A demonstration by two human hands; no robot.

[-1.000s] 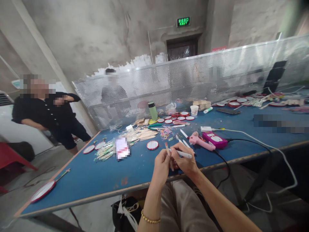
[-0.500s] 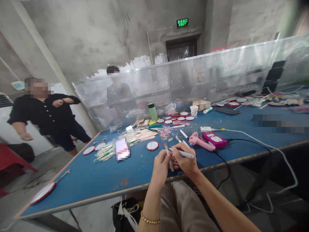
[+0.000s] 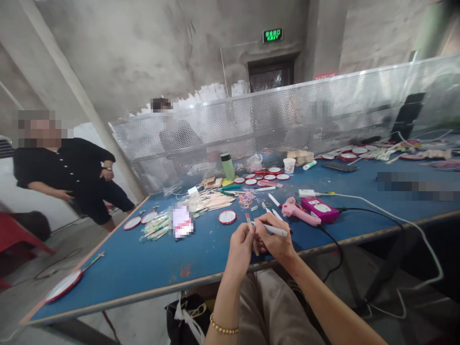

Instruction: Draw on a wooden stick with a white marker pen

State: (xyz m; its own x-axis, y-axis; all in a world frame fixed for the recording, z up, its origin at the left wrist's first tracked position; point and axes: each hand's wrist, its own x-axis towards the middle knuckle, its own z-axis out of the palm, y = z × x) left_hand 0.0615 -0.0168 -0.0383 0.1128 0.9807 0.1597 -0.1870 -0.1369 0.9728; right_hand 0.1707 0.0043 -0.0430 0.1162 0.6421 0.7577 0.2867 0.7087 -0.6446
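Observation:
Near the table's front edge, my left hand (image 3: 242, 242) pinches a flat wooden craft stick (image 3: 248, 220) with a reddish upper end. My right hand (image 3: 276, 239) is closed around a white marker pen (image 3: 276, 230), its tip pointing left at the stick. The two hands are close together, and the fingers partly hide the middle of the stick. Just beyond them lie more white pens (image 3: 276, 200). A round red-rimmed white disc (image 3: 227, 217) rests to the left of my hands. To the right is a pink glue gun (image 3: 300, 212).
A magenta box (image 3: 320, 209) with cables sits on the blue table (image 3: 143, 268). Wooden sticks (image 3: 215, 200), a phone (image 3: 182, 222), colourful rubber bands (image 3: 247, 198), a green bottle (image 3: 227, 166) and a paper cup (image 3: 289, 166) lie or stand around. A person (image 3: 68, 167) stands beyond the left edge; a perforated screen (image 3: 215, 129) runs behind.
My hands stay almost in place, still holding the stick and the pen. The person at the left has moved slightly left and lowered an arm.

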